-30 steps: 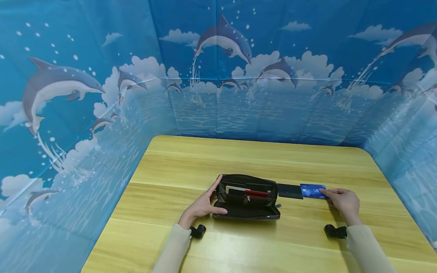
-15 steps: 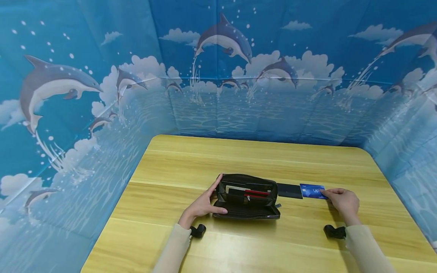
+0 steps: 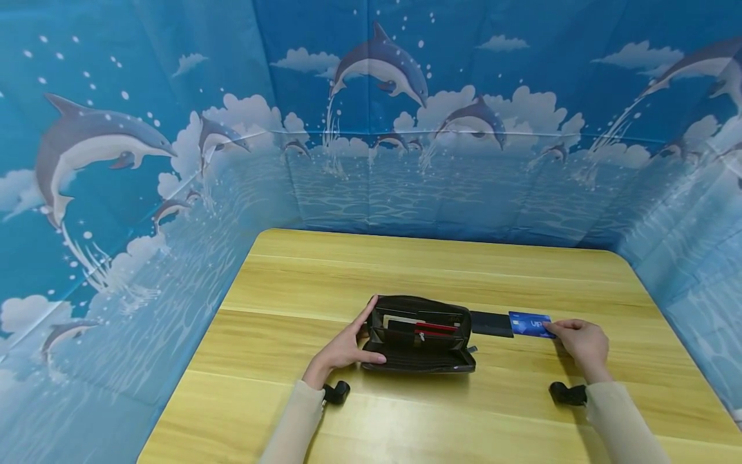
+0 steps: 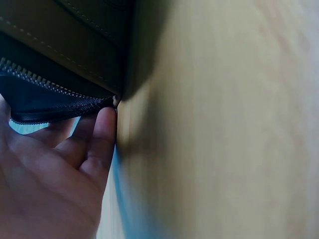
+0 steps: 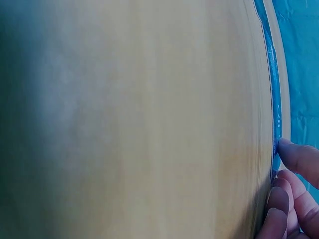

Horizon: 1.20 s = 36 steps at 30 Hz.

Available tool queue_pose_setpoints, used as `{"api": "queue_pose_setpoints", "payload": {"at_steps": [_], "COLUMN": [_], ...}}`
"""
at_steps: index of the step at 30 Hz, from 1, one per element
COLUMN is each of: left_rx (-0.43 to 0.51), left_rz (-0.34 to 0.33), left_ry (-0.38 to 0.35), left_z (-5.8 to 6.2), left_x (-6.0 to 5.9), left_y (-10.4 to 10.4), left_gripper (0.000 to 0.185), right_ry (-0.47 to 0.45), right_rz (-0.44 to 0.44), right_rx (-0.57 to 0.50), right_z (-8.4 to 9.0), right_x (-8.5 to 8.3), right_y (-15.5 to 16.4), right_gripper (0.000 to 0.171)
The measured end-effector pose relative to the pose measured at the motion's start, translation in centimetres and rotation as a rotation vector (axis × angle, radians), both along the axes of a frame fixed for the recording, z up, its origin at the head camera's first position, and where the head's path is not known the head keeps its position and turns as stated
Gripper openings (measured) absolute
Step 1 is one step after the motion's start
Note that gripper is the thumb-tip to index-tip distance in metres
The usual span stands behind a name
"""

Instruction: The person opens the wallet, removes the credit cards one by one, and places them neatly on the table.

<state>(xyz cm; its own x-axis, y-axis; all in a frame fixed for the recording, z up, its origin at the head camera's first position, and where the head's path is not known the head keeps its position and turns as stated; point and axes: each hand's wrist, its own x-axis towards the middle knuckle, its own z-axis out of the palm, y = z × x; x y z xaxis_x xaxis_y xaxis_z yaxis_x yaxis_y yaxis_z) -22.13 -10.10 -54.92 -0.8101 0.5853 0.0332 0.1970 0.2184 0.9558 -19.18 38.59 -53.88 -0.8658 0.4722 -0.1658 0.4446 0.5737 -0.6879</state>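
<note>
1. Centrally on the wooden tabletop (image 3: 406,270) lies a black zip-around wallet (image 3: 420,335), spread open so its inner slots face up; light and red cards show in the slots, though their print is too small to read.
2. Just right of the wallet lies a flat black card (image 3: 491,323), and just right of that, a blue card (image 3: 530,324) with pale lettering.
3. At the wallet's left end rests the left hand (image 3: 343,350): its fingers run up along that end and its thumb lies along the near edge, so the grip cups the wallet's end. From the left wrist view the fingertips (image 4: 102,130) touch the zipper corner of the wallet (image 4: 55,59).
4. At the blue card's right end sits the right hand (image 3: 584,343), fingers curled, the fingertips pinching the card's edge. From the right wrist view the fingertips (image 5: 294,155) meet the thin blue edge of the card (image 5: 275,114) lying on the wood.
5. Both forearms wear pale sleeves, and a small black camera mount sits at each wrist.
6. Around the tabletop stands a blue backdrop (image 3: 382,116) printed with dolphins, clouds and sea.
</note>
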Motion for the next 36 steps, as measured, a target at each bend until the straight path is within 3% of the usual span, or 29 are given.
{"api": "queue_pose_setpoints", "payload": {"at_steps": [8, 15, 24, 29, 36], "left_rx": [0.000, -0.003, -0.010, -0.013, -0.025], "left_rz": [-0.001, -0.004, -0.004, -0.006, -0.001], "left_ry": [-0.001, -0.003, -0.007, -0.001, -0.015], "left_z": [-0.1, -0.2, 0.2, 0.3, 0.1], "left_x": [-0.1, -0.2, -0.4, -0.5, -0.5], "left_y": [0.0, 0.0, -0.2, -0.1, -0.2], "left_gripper": [0.111, 0.111, 0.111, 0.113, 0.113], "right_ry": [0.009, 0.001, 0.167, 0.303, 0.458], "right_rz": [-0.004, -0.014, 0.069, 0.182, 0.481], "right_rx": [0.013, 0.032, 0.015, -0.010, 0.072], "right_z": [-0.2, 0.5, 3.0, 4.2, 6.9], "right_x": [-0.1, -0.3, -1.8, -3.1, -3.7], "right_y": [-0.2, -0.9, -4.3, -7.3, -12.9], "right_gripper": [0.058, 0.068, 0.057, 0.048, 0.027]}}
